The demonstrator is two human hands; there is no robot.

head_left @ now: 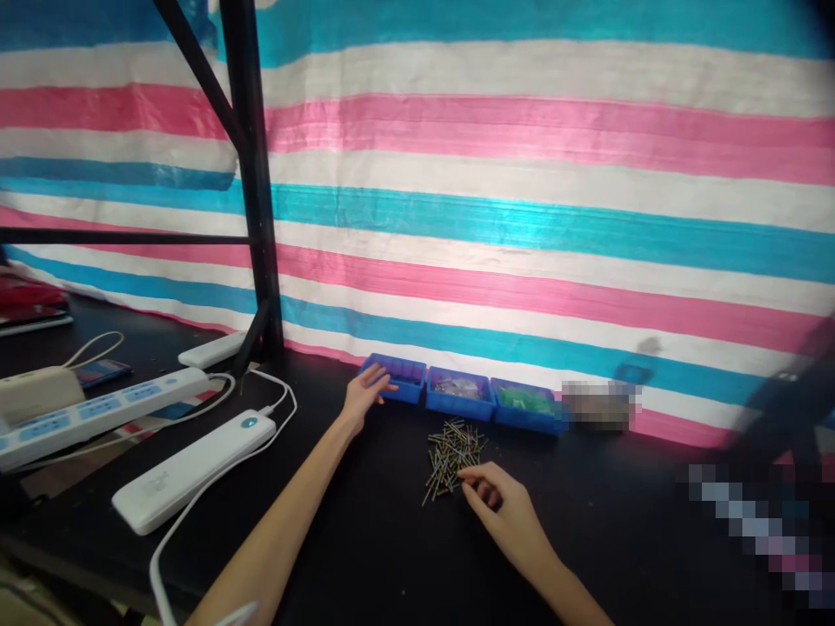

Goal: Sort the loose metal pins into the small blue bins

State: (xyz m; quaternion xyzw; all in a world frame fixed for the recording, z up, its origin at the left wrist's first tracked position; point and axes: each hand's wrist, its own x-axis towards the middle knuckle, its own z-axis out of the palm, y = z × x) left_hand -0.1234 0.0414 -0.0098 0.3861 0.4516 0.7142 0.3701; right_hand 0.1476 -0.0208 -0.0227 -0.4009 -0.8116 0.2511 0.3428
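Observation:
My left hand (366, 396) reaches to the leftmost blue bin (408, 389), fingers spread over its near left corner and rim. Dark contents show faintly inside that bin. On the black table lies a loose pile of thin metal screw-like pieces (450, 456), some silver and some brass-coloured. My right hand (499, 500) is at the pile's right edge, fingers curled and thumb and index tips close together; whatever is between them is too small to make out. A middle blue bin (460, 407) holds clear plastic bits, and the right blue bin (528, 419) holds green pieces.
To the left are a white power bank (196, 469) with a cable, a white power strip (104, 413) and a phone (104, 374). A black metal post (254, 191) rises behind them. Striped sheeting (522, 217) hangs along the back. Two patches at right are blurred out.

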